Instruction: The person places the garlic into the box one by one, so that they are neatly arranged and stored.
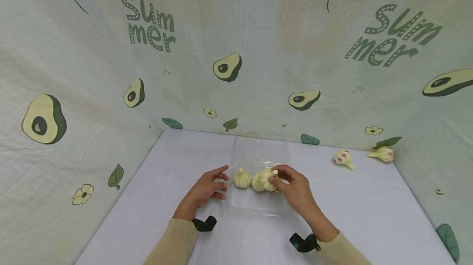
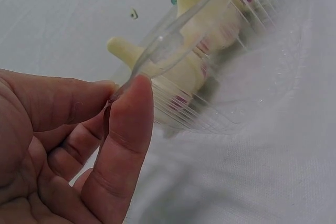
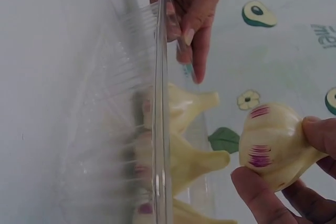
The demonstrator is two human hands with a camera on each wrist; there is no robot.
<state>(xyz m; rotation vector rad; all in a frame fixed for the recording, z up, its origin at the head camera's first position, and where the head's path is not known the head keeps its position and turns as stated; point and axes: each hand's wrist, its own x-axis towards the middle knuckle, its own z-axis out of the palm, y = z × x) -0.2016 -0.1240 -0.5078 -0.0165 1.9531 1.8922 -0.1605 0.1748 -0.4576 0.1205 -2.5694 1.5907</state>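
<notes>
A clear plastic box (image 1: 245, 205) lies on the white table with its lid (image 1: 260, 150) folded back behind it. My left hand (image 1: 205, 189) pinches the box's rim at the left between thumb and finger, plain in the left wrist view. Above the box, my right hand (image 1: 299, 193) holds a garlic bulb (image 3: 268, 145), cream with purple streaks, in its fingertips. Inside the box stand other garlic bulbs in a row, one at the left end (image 1: 242, 179); the raised bulb and my right hand partly cover the row in the head view.
Two more garlic bulbs lie on the table at the far right, one nearer (image 1: 343, 159) and one by the corner (image 1: 383, 154). A cloth (image 1: 258, 92) printed with avocados and leaves hangs behind and along both sides.
</notes>
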